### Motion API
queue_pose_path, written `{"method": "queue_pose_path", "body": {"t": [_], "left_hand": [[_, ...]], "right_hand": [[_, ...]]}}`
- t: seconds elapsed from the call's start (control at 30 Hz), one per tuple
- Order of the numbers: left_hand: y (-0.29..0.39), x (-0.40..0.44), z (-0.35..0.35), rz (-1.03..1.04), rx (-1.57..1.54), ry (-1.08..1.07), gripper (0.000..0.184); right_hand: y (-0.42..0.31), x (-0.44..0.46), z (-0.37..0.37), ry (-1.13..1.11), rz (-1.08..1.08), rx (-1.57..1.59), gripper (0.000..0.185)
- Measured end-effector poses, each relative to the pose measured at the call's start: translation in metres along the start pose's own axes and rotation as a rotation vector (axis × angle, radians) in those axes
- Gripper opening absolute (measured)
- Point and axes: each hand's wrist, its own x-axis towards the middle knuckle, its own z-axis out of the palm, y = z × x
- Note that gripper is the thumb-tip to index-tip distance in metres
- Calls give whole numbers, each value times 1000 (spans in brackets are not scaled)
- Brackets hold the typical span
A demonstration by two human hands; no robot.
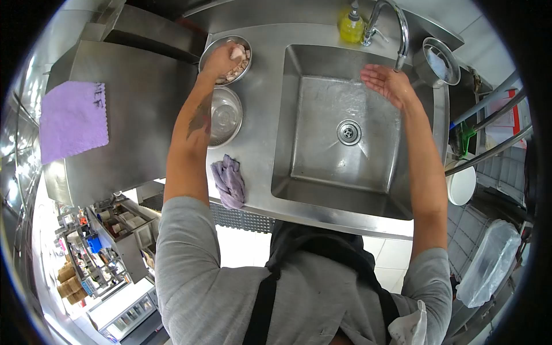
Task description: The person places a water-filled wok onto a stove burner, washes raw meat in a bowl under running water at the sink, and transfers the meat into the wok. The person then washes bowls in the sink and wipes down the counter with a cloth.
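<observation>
My left hand [220,60] is in a round metal bowl [248,47] at the counter's back left, its fingers closed around some of the pale chunks [234,73] that lie in the bowl. A second metal bowl [225,117] stands just in front of it, partly behind my left forearm. My right hand [386,84] is held palm up over the back right of the steel sink [328,109], under the faucet spout [401,57], with its fingers stretched out and nothing on the palm. The sink's bottom looks wet around the drain [349,132].
A crumpled purple cloth [229,181] lies at the counter's front left. Another purple cloth [73,122] is on the steel surface further left. A yellow soap bottle [351,26] stands behind the sink. A metal container [438,62] sits at its back right corner.
</observation>
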Motion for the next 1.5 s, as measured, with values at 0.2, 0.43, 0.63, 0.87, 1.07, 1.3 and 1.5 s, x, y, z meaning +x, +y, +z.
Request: {"method": "queue_pose_path", "body": {"t": [0.2, 0.43, 0.63, 0.87, 1.07, 1.3, 1.5], "left_hand": [[29, -16, -27, -275, -1728, -23, 41], [184, -6, -4, 13, -2119, -442, 51], [320, 29, 56, 140, -2092, -614, 39], [403, 74, 67, -397, -1839, -512, 25], [404, 79, 70, -84, -1625, -635, 26], [381, 76, 68, -80, -1513, -749, 23], [395, 79, 72, -99, -1365, -684, 22]], "right_hand": [[3, 4, 7, -30, -29, 315, 37], [9, 6, 26, -74, -112, 247, 38], [23, -31, 8, 51, -337, 196, 47], [53, -55, -30, 604, -905, -641, 52], [44, -67, -34, 920, -726, -816, 24], [58, -60, -76, 978, -540, -839, 15], [66, -59, -43, 600, -500, -43, 21]]}}
